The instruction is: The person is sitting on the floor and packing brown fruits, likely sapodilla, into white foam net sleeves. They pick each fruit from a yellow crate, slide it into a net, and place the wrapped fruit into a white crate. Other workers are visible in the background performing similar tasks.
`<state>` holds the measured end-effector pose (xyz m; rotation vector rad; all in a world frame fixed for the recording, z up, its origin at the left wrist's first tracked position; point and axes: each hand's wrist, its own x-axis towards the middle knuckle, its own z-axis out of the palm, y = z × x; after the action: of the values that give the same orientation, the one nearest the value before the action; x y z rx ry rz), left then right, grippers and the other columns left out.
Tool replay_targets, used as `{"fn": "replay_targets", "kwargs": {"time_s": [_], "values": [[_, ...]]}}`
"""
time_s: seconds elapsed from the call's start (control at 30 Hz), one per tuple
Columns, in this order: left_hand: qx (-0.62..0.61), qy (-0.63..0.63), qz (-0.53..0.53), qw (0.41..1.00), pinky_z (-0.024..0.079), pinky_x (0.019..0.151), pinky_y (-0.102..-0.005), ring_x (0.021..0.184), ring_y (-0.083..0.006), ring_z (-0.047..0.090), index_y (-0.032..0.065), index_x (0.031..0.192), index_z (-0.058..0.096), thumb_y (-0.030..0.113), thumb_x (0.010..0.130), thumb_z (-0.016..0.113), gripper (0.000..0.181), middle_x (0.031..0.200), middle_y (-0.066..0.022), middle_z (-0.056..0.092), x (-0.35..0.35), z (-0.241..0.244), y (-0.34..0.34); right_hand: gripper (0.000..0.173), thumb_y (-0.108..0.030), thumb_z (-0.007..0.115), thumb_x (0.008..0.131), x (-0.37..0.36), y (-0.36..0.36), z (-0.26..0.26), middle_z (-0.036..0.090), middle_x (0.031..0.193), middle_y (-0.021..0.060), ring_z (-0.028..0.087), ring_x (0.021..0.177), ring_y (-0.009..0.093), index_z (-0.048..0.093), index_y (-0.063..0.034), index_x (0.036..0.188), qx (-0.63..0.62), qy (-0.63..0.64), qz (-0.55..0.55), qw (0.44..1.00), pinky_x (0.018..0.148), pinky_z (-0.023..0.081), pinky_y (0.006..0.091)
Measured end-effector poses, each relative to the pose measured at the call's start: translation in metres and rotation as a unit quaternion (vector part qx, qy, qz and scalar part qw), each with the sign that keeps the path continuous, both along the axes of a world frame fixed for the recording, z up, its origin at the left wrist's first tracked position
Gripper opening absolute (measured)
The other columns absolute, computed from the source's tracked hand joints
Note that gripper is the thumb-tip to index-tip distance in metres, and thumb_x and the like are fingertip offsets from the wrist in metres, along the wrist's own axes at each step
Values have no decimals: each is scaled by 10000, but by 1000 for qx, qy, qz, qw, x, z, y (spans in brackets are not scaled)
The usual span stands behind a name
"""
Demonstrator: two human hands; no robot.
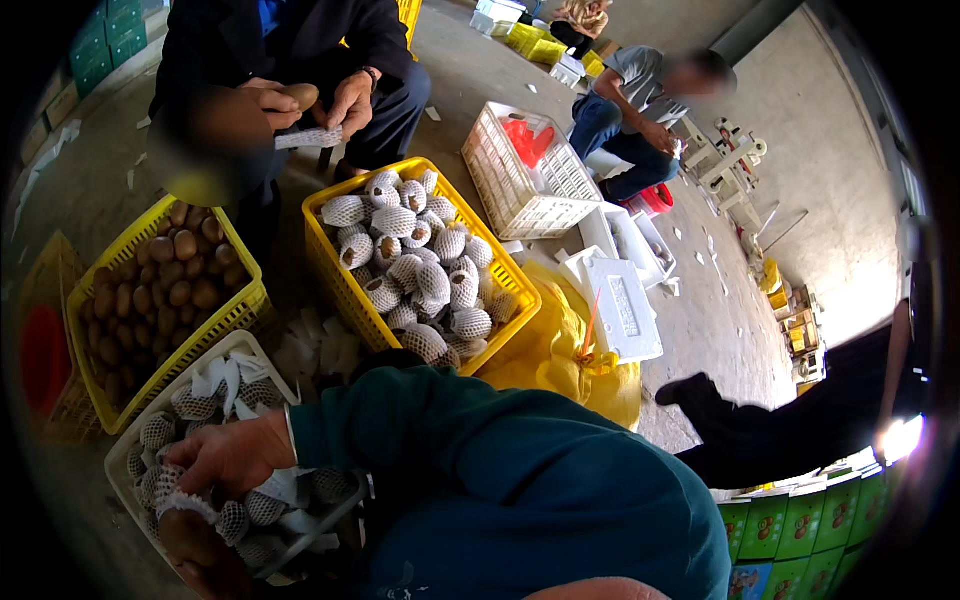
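Note:
My right hand (236,454), coming out of a teal sleeve, pinches a white foam net sleeve (171,491). The net's open rim sits against the end of a brown kiwifruit (187,534). My left hand (214,576), dark and partly cut off at the lower edge, holds that fruit. Both hands are over a white plastic crate (120,454) of net-wrapped kiwifruit (264,508) and loose white strips (229,379). My right forearm hides part of this crate.
Yellow crates hold bare kiwifruit (161,281) and wrapped ones (431,281). A seated person (349,105) opposite holds a fruit and a net. Beyond are a yellow sack (551,345), a foam lid (622,307), a white crate (532,214) and another person (637,97). Green cartons (802,525) stand lower right.

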<state>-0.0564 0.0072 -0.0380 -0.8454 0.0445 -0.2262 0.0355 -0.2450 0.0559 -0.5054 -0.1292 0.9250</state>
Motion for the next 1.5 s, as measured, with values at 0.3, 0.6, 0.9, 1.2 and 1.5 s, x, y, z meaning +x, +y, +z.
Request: {"fn": "replay_targets", "kwargs": {"time_s": [0.3, 0.6, 0.9, 1.2, 1.5], "values": [[819, 14, 63, 570, 187, 1116, -390, 1352, -232, 257, 27, 1416, 211, 295, 952, 333, 550, 1463, -144, 235, 7, 39, -36, 120, -129, 592, 839, 6, 15, -9, 536, 779, 9, 469, 655, 115, 586, -36, 915, -107, -144, -95, 979, 547, 393, 293], [773, 101, 57, 623, 237, 1106, -389, 1315, -284, 323, 8, 1377, 272, 248, 949, 353, 497, 1414, -187, 309, 14, 8, -13, 185, -182, 661, 800, 13, 11, -6, 544, 723, 16, 509, 651, 107, 576, -21, 828, -102, -169, -49, 979, 540, 403, 272], [949, 62, 78, 300, 392, 983, -367, 1144, -255, 496, -36, 1289, 380, 174, 898, 558, 478, 1250, -186, 488, 8, 83, -80, 170, -76, 614, 706, 4, 14, -9, 459, 784, 129, 476, 641, 277, 469, -21, 773, -351, -660, -403, 529, 539, 430, 378], [967, 61, 192, 158, 466, 653, -287, 765, -179, 562, 23, 1226, 452, 399, 757, 691, 647, 939, -99, 590, 36, 70, -92, 164, -205, 675, 760, 4, 11, 2, 575, 886, 99, 598, 801, 226, 576, -81, 800, -250, -753, -383, 474, 566, 516, 302], [733, -36, 135, 666, 593, 659, -328, 869, -280, 654, 90, 1240, 338, 83, 898, 514, 385, 1161, -177, 542, 43, 61, -100, 300, -220, 599, 900, 24, -5, -11, 554, 903, 22, 492, 738, 68, 466, -9, 1067, -273, -359, -317, 834, 607, 426, 230]]}}
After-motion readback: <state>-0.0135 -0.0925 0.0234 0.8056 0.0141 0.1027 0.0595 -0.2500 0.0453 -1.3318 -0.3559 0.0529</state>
